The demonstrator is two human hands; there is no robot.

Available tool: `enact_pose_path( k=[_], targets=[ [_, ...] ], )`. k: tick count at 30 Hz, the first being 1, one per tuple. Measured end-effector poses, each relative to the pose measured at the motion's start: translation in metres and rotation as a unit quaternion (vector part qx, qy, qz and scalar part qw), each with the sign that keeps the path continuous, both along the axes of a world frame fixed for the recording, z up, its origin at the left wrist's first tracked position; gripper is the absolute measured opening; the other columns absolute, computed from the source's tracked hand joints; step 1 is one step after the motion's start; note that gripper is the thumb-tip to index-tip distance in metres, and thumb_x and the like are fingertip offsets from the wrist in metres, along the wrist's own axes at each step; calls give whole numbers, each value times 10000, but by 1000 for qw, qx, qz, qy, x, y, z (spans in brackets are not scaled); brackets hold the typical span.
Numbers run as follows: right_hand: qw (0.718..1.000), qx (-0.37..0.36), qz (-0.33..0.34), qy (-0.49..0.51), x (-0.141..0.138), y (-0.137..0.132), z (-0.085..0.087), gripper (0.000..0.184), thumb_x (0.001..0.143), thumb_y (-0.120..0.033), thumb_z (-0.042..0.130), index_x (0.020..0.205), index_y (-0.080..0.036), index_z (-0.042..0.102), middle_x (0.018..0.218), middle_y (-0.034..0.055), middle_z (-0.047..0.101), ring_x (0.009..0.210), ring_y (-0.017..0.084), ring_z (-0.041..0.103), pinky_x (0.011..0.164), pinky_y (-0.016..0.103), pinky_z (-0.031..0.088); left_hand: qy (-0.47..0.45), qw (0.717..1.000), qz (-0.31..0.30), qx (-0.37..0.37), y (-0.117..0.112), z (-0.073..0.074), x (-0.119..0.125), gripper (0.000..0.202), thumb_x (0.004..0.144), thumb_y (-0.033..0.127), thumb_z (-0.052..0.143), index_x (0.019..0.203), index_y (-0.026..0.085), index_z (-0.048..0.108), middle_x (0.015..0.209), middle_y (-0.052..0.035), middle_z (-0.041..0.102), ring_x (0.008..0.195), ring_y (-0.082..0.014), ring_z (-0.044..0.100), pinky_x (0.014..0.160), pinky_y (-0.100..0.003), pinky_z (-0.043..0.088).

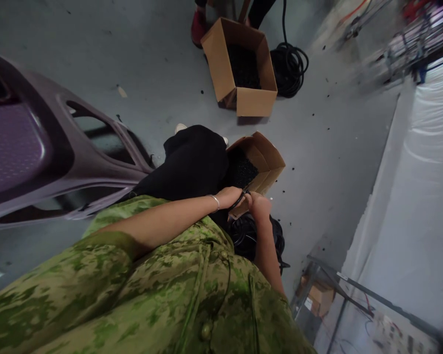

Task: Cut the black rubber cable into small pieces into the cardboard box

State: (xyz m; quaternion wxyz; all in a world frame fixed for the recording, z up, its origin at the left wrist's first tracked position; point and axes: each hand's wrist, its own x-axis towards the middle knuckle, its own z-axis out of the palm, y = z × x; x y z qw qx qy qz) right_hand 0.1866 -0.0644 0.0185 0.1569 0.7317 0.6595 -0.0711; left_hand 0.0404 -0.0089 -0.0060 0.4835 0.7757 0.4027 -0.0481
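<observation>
1. I find the black item (237,200) between the left hand (229,197), which looks curled around it, and the right hand (260,204), whose grip I cannot tell; both are at the edge of the near box (270,163).
2. Small black pieces (244,171) lie heaped inside; I judge the work partly done, the near coil (243,232) seemingly left.
3. Bits dot the grey floor (328,162); around stand a far box (256,102), purple shell (11,142), white sheeting (417,206).

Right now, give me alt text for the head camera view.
The left hand and right hand meet at a thin dark item by an open cardboard box of small black pieces; a black coil lies nearby.
</observation>
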Motion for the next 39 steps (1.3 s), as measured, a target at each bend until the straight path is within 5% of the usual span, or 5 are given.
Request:
enact_pose_path(
  k=[7, 12, 23, 33, 39],
  targets=[
    [943, 71, -123, 301, 20, -27, -16, 418, 966, -447, 408, 949, -194, 740, 761, 44, 721, 704, 176, 630, 659, 249, 433, -92, 976, 145, -132, -2, -6, 5, 235, 854, 325, 535, 978, 159, 645, 708, -32, 710, 605, -168, 657, 583, -243, 453],
    [875, 117, -142, 447, 9, -45, -22, 380, 908, -443, 494, 1106, -185, 689, 998, 63, 735, 887, 205, 649, 804, 306, 498, -211, 937, 171, -222, -8, -11, 9, 125, 810, 290, 596, 832, 166, 600, 538, 46, 604, 463, -121, 574, 488, -209, 413],
    [907, 177, -108, 366, 0, -53, -23, 307, 889, -429, 564, 1048, -198, 689, 1032, 83, 726, 951, 220, 652, 879, 349, 492, -314, 884, 184, -293, -9, -4, 0, 110, 746, 185, 664, 774, 159, 562, 481, 70, 551, 412, -78, 502, 442, -175, 402],
    [899, 253, -115, 337, 8, -62, -15, 279, 919, -413, 518, 985, -192, 676, 926, 71, 700, 880, 202, 636, 817, 321, 489, -294, 897, 196, -266, -8, -22, 5, 164, 764, 192, 642, 918, 148, 607, 567, 49, 604, 445, -81, 544, 483, -179, 422],
    [889, 267, -138, 345, 19, -54, -5, 276, 914, -421, 525, 961, -191, 671, 925, 64, 689, 881, 200, 623, 835, 326, 476, -276, 934, 156, -163, -10, -23, 3, 349, 742, 210, 614, 1082, 143, 658, 629, 34, 635, 584, -124, 590, 584, -206, 443]
  ],
)
